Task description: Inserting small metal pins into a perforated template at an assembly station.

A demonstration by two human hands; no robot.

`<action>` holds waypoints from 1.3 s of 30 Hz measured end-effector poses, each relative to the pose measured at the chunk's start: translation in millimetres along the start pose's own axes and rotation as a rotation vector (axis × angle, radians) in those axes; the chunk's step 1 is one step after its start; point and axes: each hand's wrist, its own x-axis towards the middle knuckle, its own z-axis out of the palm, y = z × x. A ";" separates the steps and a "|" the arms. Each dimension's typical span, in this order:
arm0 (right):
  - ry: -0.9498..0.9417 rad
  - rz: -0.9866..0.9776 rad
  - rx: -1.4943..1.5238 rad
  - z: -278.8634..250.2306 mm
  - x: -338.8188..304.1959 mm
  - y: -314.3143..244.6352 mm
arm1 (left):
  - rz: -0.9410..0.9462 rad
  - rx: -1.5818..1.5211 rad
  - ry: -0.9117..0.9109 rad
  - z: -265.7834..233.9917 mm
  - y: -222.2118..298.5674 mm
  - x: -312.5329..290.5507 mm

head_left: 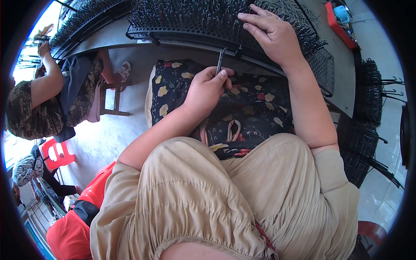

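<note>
My left hand [207, 92] is closed in a pinch around a small bundle of thin dark metal rods [220, 62], which points up above the floral cloth over my lap. My right hand [277, 39] reaches over the mass of upright dark metal rods [186, 19] in front of me. Its fingers are stretched out and the thumb is apart from them. A thin dark piece stands close by its fingertips, and I see no grip on it. The rods stand in a black perforated metal tray [173, 34] along the bench edge.
A red tray with a light blue cup [342, 14] stands at the far right. Bundles of black hooked rods [368, 95] are stacked on the right. At left a person in a patterned top [37, 102] works at the same bench, near a wooden stool [113, 99] and a red plastic stool [57, 154].
</note>
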 end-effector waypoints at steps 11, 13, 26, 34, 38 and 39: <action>-0.240 0.673 1.134 16.5 -39.6 -33.0 | -0.054 -0.308 -0.325 2.8 2.6 -6.1; -0.238 0.643 1.081 19.1 -44.7 -28.6 | -0.083 -0.317 -0.325 5.1 2.6 -6.5; -0.202 0.734 1.014 20.3 -52.3 -23.9 | 0.129 -0.037 -0.073 12.3 -1.0 -4.1; -0.311 0.789 0.952 8.2 -53.4 -7.3 | 0.191 0.110 -0.113 8.8 -7.7 -2.9; -0.224 0.822 1.017 2.3 -55.4 -4.5 | 0.229 0.213 -0.092 9.5 -11.0 -2.4; -0.163 0.845 1.102 1.7 -56.6 -3.9 | 0.224 0.220 -0.094 10.6 -9.5 -3.2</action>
